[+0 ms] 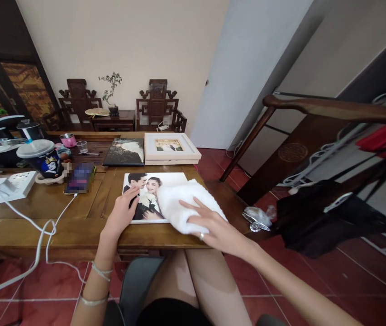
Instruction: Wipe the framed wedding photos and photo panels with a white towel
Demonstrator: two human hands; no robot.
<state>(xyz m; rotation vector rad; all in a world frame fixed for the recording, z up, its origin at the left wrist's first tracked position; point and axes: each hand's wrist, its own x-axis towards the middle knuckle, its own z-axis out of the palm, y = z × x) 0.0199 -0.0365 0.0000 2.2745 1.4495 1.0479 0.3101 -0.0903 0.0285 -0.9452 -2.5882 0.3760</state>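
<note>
A photo album (145, 192) with a couple's portrait on its cover lies flat near the front edge of the wooden table (43, 213). My left hand (124, 210) rests on the album's left side, fingers spread, holding it down. My right hand (209, 222) lies flat on a folded white cloth (182, 203) that covers the album's right part. A ring shows on one right finger.
Behind the album lie a dark photo book (125, 151) and a white framed picture box (170, 148). A phone (79, 177), a lidded cup (41, 158), a power strip (12, 184) with white cables, and small cups stand at left. A dark wooden chair (315, 145) is at right.
</note>
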